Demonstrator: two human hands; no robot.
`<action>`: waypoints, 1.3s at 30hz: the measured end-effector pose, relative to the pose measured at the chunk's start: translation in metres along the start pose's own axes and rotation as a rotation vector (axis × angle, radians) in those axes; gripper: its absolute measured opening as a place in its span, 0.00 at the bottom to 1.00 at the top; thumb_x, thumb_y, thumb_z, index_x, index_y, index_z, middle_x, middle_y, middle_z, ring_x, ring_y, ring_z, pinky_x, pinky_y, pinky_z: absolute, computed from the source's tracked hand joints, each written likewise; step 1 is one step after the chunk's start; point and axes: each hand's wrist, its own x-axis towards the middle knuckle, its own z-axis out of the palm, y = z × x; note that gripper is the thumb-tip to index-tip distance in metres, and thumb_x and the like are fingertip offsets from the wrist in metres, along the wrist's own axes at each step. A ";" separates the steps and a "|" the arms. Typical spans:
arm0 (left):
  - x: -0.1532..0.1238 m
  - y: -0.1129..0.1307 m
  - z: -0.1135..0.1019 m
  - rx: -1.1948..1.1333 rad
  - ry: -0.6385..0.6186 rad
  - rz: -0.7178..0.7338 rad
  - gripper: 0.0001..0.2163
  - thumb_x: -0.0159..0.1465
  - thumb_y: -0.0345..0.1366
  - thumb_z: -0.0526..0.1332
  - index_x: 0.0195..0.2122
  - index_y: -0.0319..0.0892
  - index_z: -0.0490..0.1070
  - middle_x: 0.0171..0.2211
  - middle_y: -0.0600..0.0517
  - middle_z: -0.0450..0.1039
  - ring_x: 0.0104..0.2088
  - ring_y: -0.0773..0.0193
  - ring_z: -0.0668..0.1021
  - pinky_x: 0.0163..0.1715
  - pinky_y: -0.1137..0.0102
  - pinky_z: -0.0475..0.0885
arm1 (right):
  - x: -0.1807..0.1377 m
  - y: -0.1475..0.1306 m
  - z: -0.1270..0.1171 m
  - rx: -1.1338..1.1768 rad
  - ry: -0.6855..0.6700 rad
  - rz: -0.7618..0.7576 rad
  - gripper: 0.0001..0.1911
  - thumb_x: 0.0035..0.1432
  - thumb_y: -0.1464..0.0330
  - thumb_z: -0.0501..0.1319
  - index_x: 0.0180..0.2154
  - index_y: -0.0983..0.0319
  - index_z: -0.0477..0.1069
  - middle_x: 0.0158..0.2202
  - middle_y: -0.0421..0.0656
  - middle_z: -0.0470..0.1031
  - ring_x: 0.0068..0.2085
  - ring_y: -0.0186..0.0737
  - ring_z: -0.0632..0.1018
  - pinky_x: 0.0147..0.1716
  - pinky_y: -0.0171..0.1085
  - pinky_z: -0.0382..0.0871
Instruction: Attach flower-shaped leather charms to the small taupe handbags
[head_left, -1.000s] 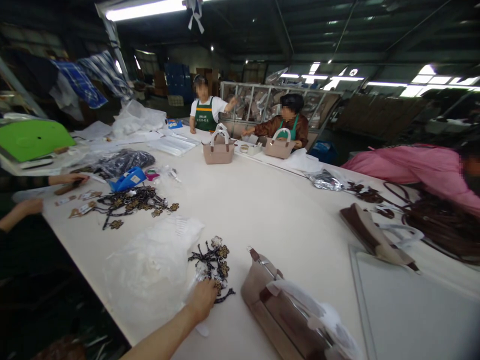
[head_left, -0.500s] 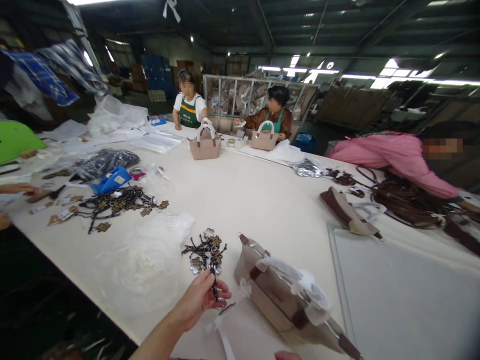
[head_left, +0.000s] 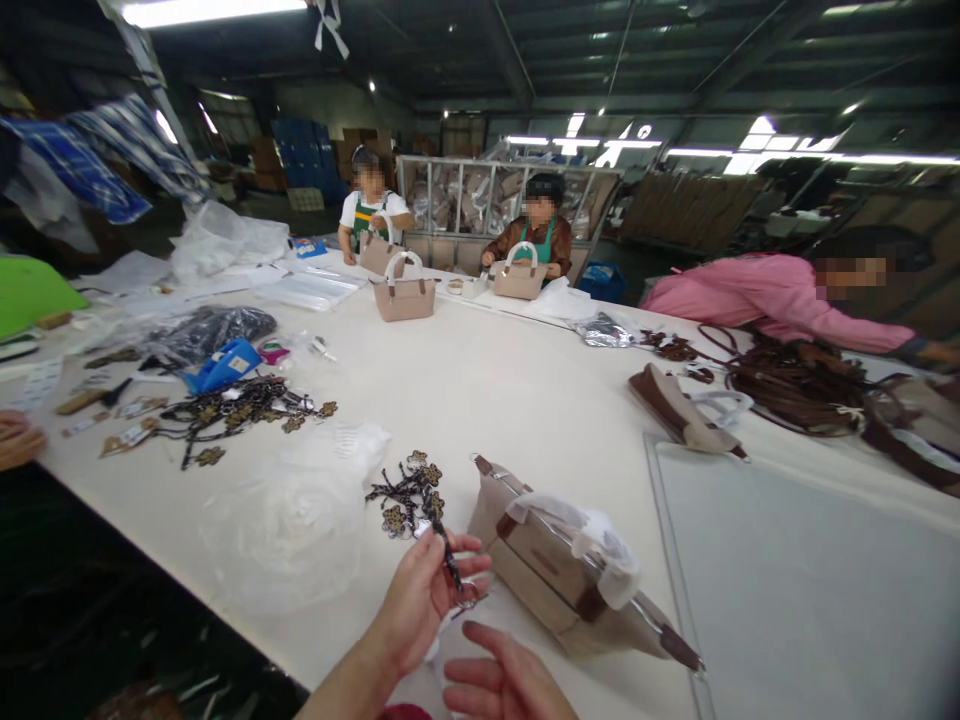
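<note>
Left hand (head_left: 424, 595), raised just above the near edge of the white surface (head_left: 510, 390), with thumb and fingers pinched in a firm grip on a dark strap charm (head_left: 452, 562) that hangs between them. Right hand (head_left: 504, 685), directly below and just beside the left, palm up, fingers spread in a released grip and holding nothing; its fingertips lie close under the charm's lower end, though contact cannot be made out. A loose pile of similar flower-shaped charms (head_left: 407, 492) lies on the surface just beyond the left hand. To the right of the hands a beige handbag (head_left: 559, 565) lies on its side, white tissue wrapped around its handle. A crumpled clear plastic bag (head_left: 289, 515) lies to the left of the pile. A larger heap of charms (head_left: 236, 408) and a blue tape dispenser (head_left: 222, 366) sit farther left. At the far end two people in green aprons work with upright beige handbags (head_left: 405, 296); at right a person in a pink top (head_left: 757, 300) leans over brown straps (head_left: 795, 380).
</note>
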 end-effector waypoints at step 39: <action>-0.019 -0.025 0.015 1.015 -0.395 -0.118 0.12 0.59 0.45 0.57 0.27 0.41 0.68 0.23 0.55 0.65 0.24 0.67 0.66 0.25 0.72 0.62 | -0.034 -0.010 0.000 0.457 0.259 -0.555 0.24 0.41 0.55 0.75 0.40 0.60 0.79 0.46 0.51 0.81 0.52 0.52 0.77 0.56 0.49 0.67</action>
